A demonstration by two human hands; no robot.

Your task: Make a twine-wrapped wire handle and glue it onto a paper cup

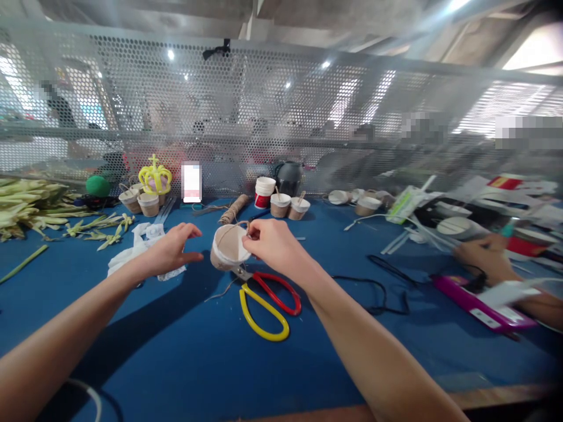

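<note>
My right hand (266,243) pinches the twine handle at the right rim of a small brown cup (223,246) with a white edge. The cup is tilted, its open mouth showing. To its left my left hand (178,249) hovers with thumb and fingers apart, touching nothing. Scissors with one yellow and one red handle (266,333) lie just below the cup, their blades partly hidden by it. A thin loose string (223,291) trails beside them. Behind the cup lies a roll of twine (234,209).
Several small cups (280,205) stand along the back by a mesh panel (246,117). Left are green leaves (26,205), a white cloth (127,258) and a lit phone (191,183). At right, another person's hand (484,256) is near a purple power strip (484,308) and cables.
</note>
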